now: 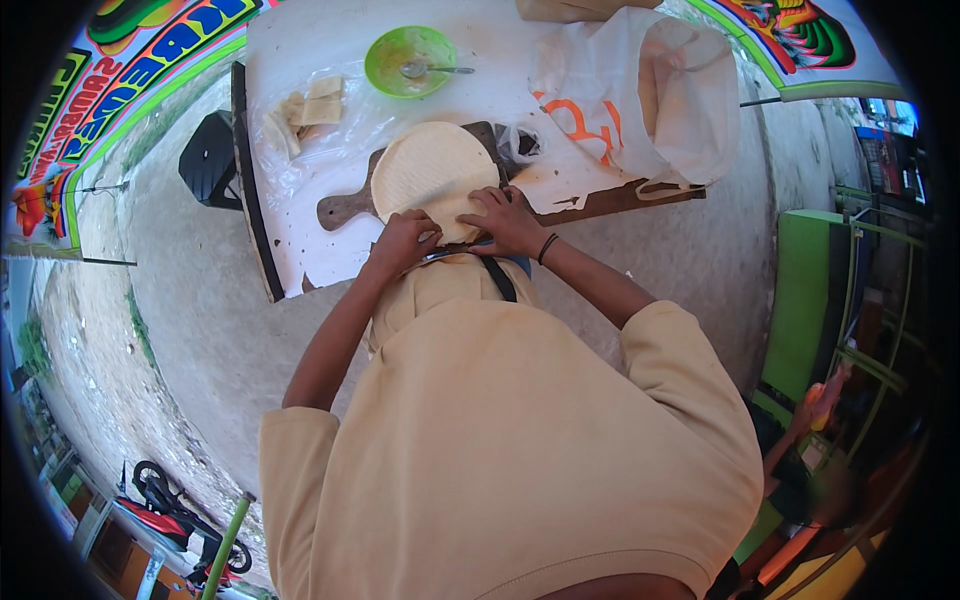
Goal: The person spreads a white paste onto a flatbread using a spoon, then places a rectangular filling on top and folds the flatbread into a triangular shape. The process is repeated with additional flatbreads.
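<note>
A stack of round, pale, thin dough wrappers (432, 165) lies on a dark wooden cutting board (345, 208), whose handle points left. My left hand (405, 240) is at the near left edge of the stack, its curled fingers pinching the rim of the top dough wrapper. From the right, my right hand (508, 222) bends its fingers over the near right part of the same wrapper. The near edge looks lifted or folded between my hands. Whether any filling lies under my fingers is hidden.
Beyond the board stands a green bowl (385, 75) with a spoon (435, 70). Folded wrapper pieces (322, 103) lie on clear plastic at the left. A white plastic bag (620, 90) stands right, near a small clear bag (524, 143). A black stool (208, 160) is beside the table.
</note>
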{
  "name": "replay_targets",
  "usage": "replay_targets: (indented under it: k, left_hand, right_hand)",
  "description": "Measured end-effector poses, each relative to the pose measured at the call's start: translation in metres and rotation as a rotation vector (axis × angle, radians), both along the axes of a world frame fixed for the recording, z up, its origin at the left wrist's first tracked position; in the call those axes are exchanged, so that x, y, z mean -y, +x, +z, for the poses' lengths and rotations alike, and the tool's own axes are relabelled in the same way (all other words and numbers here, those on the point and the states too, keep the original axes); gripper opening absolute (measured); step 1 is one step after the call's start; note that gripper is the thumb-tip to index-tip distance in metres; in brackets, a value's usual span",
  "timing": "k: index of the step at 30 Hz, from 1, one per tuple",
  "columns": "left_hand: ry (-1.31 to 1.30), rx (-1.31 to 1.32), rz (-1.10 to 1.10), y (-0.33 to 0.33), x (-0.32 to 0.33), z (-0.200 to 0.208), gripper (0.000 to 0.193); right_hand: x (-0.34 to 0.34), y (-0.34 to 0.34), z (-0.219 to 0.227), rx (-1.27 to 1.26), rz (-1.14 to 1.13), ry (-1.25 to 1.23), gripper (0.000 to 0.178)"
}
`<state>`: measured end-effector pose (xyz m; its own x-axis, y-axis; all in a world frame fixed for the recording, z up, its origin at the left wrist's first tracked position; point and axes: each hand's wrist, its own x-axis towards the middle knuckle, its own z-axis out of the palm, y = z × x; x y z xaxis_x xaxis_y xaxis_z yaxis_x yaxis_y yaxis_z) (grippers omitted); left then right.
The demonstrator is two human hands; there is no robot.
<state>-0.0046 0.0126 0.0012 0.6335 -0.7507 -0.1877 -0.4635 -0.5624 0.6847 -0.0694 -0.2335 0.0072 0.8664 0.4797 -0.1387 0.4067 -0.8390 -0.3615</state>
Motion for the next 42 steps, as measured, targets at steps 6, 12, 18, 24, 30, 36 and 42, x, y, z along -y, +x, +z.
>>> replay_targets:
  k: [6,12,18,24,30,36,42]
  left_hand:
    - [-0.074,0.304,0.341,0.007,-0.001,-0.012,0.025]
    - [0.024,0.127,0.275,0.025,-0.007,-0.015,0.024]
    - [0.043,0.315,0.164,0.009,-0.014,-0.017,0.039]
    - [0.249,0.426,-0.089,0.004,-0.024,-0.037,0.052]
    - [0.239,0.406,-0.127,0.008,-0.031,-0.035,0.054]
    - [0.192,0.390,-0.201,0.011,-0.045,-0.035,0.076]
    - [0.118,0.438,-0.149,0.005,-0.043,-0.033,0.073]
  right_hand:
    - [-0.012,-0.011,-0.022,0.263,0.018,-0.023,0.056]
    - [-0.021,-0.012,-0.029,0.196,0.073,-0.069,0.058]
    - [-0.032,0.001,-0.022,0.181,-0.016,0.001,0.063]
    - [-0.034,0.013,-0.031,0.186,-0.029,-0.043,0.069]
    - [-0.030,0.015,-0.027,0.144,-0.005,-0.023,0.077]
    - [-0.018,0.010,-0.020,0.137,0.059,-0.044,0.083]
    - [-0.019,0.011,-0.020,0.110,0.055,-0.020,0.077]
